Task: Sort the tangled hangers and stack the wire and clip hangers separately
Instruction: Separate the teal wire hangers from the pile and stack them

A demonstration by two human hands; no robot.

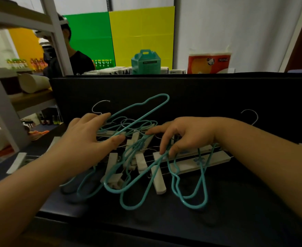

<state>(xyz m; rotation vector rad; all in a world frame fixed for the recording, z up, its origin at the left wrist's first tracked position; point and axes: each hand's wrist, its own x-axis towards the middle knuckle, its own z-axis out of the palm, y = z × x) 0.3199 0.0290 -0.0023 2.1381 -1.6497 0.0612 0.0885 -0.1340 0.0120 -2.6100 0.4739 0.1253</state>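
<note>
A tangle of several teal wire hangers (139,189) and white clip hangers (202,160) lies in the middle of a dark table (235,220). One teal hanger (152,106) sticks up and back from the pile. My left hand (86,138) lies over the left side of the tangle with its fingers spread and nearly straight, touching the wires. My right hand (185,134) is on the right side, its fingers curled down round teal wires. A metal hook (100,106) pokes out at the back left, another hook (251,115) at the back right.
A black upright board (200,93) closes off the table's far side. Behind it stand a teal box (145,62), a red-and-white pack (209,63) and small cartons. A white shelf frame (4,111) stands left, with a person (70,56) beyond it.
</note>
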